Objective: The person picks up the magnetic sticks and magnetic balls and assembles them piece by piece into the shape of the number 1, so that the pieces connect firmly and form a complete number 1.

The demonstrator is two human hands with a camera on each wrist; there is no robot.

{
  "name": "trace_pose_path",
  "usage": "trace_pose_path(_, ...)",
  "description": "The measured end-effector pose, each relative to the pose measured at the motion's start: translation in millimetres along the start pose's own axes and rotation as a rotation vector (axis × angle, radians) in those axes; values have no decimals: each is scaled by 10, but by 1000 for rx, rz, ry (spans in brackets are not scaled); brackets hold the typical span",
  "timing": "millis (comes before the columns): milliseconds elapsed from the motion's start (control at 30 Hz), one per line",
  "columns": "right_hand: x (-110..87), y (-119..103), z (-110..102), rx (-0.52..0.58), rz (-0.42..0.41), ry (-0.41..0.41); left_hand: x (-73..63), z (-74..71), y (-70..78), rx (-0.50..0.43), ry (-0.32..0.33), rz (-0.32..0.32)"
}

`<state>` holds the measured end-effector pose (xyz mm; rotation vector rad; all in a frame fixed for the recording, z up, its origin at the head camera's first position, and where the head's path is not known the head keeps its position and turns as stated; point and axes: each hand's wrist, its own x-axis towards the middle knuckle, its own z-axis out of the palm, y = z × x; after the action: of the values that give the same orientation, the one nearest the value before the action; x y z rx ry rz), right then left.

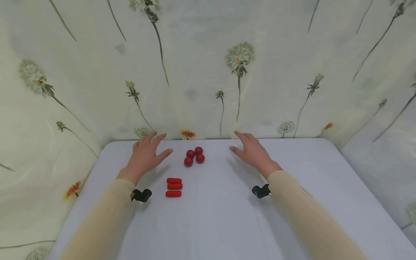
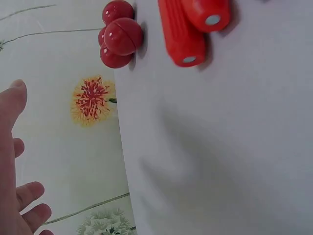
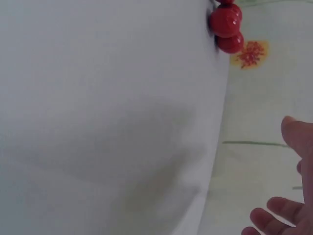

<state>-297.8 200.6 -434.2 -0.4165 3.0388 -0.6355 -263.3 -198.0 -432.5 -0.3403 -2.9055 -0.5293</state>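
Note:
Several shiny red balls (image 1: 200,158) sit in a tight cluster toward the far side of the white table. Nearer, three short red rods (image 1: 174,186) lie side by side; in the left wrist view a red rod (image 2: 182,34) shows a pale round spot on its end. My left hand (image 1: 145,155) hovers over the table left of the balls, fingers spread and holding nothing. On the other side of them, my right hand (image 1: 252,150) is also raised with its fingers apart and nothing in its grasp. The right wrist view shows the red balls (image 3: 225,23) at its top edge.
A white table (image 1: 214,224) fills the lower part of the head view. Behind it and at both sides hangs a pale cloth (image 1: 201,65) printed with dandelions. Each wrist wears a small black device (image 1: 143,195).

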Motion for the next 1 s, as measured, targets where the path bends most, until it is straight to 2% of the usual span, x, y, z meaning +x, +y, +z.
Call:
trace_pose_path(200,-51,-17,164,36,-32,29,-203,120,6,-69,11,-34)
trace_pose_path(433,-77,-66,347,83,-65,35,-415,211,-9,-149,40,-44)
trace_pose_path(667,-98,-139,474,152,-87,49,-637,269,8,-304,36,-95)
trace_pose_path(833,-126,-197,551,235,-69,53,-798,314,43,-387,31,-108)
trace_pose_path(1000,-141,-214,635,298,-51,57,-961,407,11,-441,31,-109)
